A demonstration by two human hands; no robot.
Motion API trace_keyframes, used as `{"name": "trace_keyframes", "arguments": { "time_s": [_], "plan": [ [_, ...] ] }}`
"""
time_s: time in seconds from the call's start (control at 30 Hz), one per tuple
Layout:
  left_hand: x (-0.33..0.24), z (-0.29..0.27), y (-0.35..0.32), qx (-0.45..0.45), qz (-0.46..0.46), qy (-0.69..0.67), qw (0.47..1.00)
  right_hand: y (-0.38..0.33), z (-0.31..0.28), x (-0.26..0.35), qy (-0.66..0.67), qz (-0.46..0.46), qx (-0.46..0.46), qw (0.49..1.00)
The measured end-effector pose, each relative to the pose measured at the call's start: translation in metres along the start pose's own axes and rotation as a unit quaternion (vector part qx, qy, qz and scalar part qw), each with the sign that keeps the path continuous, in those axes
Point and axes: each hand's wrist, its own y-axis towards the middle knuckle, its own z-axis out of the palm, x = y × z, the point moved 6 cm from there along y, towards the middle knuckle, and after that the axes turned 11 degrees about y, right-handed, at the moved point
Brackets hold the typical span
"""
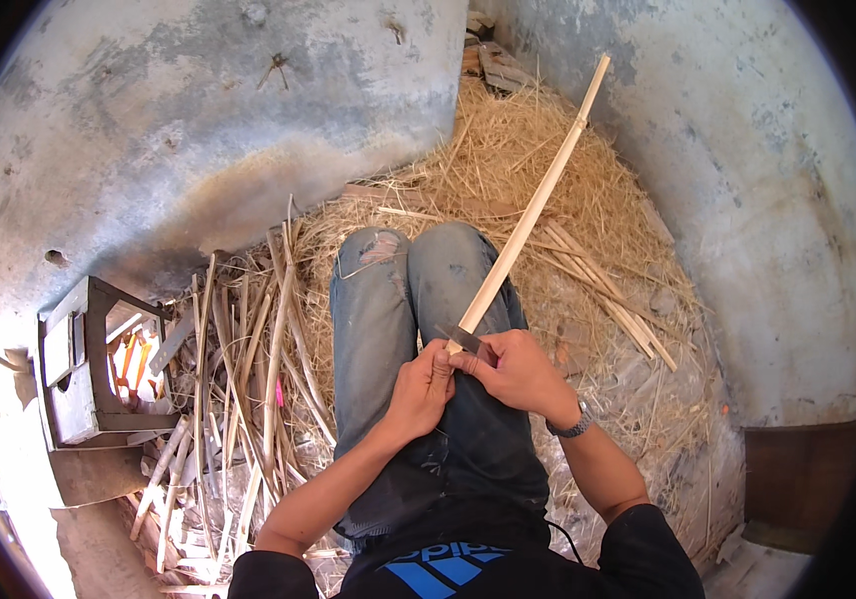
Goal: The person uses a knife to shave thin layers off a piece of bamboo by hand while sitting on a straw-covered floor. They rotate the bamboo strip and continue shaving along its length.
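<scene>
A long pale split bamboo strip (533,210) slants from my lap up toward the far right, with a node near its far end. Its near end lies between my two hands, over my knees. My left hand (420,392) is closed on this end, thumb up. A short dark knife blade (467,340) crosses the strip there. My right hand (528,374), with a watch on its wrist, is closed around the knife's other end; its handle is hidden by the fingers. The right thumb presses near the strip's end.
Fine shavings (577,170) cover the floor ahead and to the right. Several split strips (612,290) lie right of my knees. At the left are a heap of long sticks (273,349) and a wooden frame (98,399). Grey walls (747,200) rise ahead and at the right.
</scene>
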Motion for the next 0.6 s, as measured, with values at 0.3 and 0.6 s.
{"name": "trace_keyframes", "arguments": {
  "time_s": [0.3, 0.6],
  "plan": [
    [0.01, 0.012, 0.002, 0.042, -0.048, -0.113, 0.992, 0.007, 0.007, -0.01, 0.067, -0.211, 0.004, 0.975],
    [0.026, 0.015, 0.009, 0.068, -0.184, -0.27, 0.943, -0.011, 0.006, -0.007, 0.228, -0.207, 0.153, 0.939]
  ]
}}
